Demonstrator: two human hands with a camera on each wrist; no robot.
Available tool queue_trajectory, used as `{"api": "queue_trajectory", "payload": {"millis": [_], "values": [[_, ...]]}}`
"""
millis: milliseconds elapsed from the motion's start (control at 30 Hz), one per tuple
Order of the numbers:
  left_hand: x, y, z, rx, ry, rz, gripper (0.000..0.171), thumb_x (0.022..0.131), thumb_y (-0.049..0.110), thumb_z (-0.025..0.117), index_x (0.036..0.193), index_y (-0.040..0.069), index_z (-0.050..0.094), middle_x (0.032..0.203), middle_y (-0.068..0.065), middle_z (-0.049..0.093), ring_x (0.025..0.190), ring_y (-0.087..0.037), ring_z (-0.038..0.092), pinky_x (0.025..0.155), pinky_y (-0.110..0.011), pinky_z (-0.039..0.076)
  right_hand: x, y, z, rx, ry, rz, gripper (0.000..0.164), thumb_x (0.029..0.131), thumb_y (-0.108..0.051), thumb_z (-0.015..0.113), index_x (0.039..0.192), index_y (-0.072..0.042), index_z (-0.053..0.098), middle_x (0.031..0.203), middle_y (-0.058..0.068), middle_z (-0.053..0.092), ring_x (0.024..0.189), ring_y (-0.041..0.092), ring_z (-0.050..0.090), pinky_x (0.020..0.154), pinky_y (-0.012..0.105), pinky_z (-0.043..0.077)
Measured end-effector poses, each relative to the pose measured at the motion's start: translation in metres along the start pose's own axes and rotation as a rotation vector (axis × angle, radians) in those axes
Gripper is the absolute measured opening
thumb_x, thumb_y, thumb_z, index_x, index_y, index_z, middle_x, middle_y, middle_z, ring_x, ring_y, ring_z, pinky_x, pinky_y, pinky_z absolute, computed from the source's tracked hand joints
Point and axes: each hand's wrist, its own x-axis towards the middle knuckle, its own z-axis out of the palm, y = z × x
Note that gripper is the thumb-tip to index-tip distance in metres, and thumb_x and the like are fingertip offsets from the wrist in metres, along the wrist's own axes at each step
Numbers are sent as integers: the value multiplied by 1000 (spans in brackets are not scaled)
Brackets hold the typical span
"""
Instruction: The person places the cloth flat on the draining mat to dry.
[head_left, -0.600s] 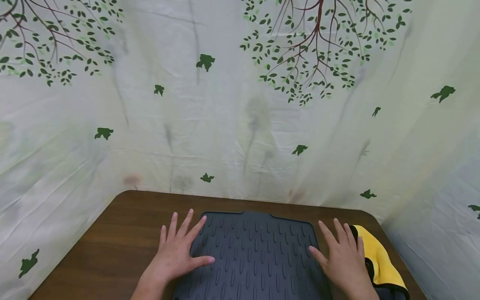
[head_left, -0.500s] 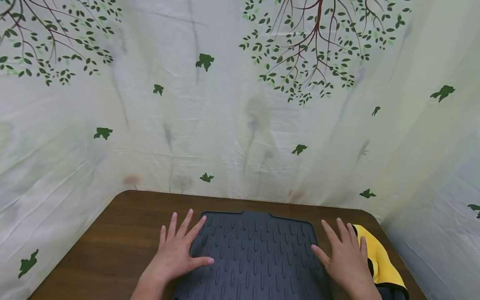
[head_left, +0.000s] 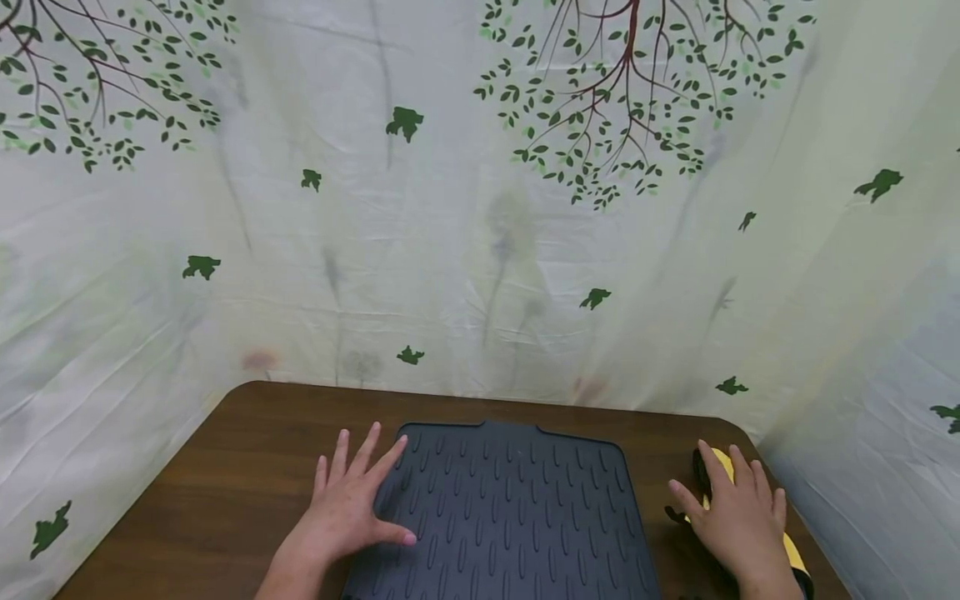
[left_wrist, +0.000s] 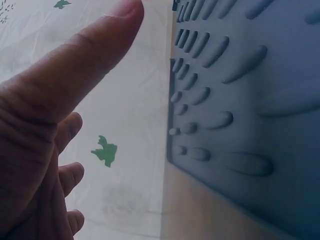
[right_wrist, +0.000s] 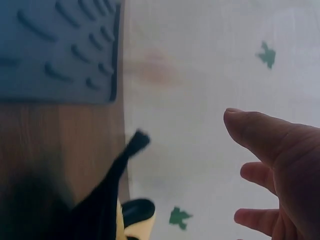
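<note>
A dark grey mat (head_left: 517, 508) with rows of raised ridges lies on the table. My left hand (head_left: 345, 508) hovers by its left edge with fingers spread; in the left wrist view the thumb (left_wrist: 85, 62) stands apart from the ridged surface (left_wrist: 295, 135). To the right of the mat, my right hand (head_left: 742, 521) is held over a yellow item with black edging (head_left: 793, 552), hiding much of it. The right fingers are spread and hold nothing. A black strap-like end (right_wrist: 135, 145) of this item sticks up in the right wrist view. Its exact kind cannot be told.
The brown wooden table (head_left: 202, 500) has rounded far corners. Behind it and along both sides hangs a pale curtain (head_left: 465, 233) printed with leaves and branches.
My right hand has moved right, from beside the mat's right edge to over the yellow item. A black strap end now shows left of that hand. The left hand has barely moved.
</note>
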Motion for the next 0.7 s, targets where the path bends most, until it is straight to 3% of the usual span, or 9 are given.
{"api": "queue_trajectory", "payload": {"millis": [367, 700], "values": [[1, -7, 3, -19, -39, -25, 129, 52, 58, 95, 161, 27, 34, 172, -18, 12, 153, -59, -4, 113, -83, 4, 7, 37, 0, 29, -61, 192, 110, 89, -82, 48, 162, -7, 14, 158, 42, 3, 139, 70, 2, 107, 84, 5], [2, -16, 4, -59, -124, -101, 130, 50, 54, 97, 160, 23, 36, 171, -20, 13, 152, -61, -3, 112, -83, 5, 12, 55, 17, 115, -93, 324, 117, 86, -79, 59, 162, -6, 8, 156, 44, -4, 137, 70, 2, 100, 90, 8]]}}
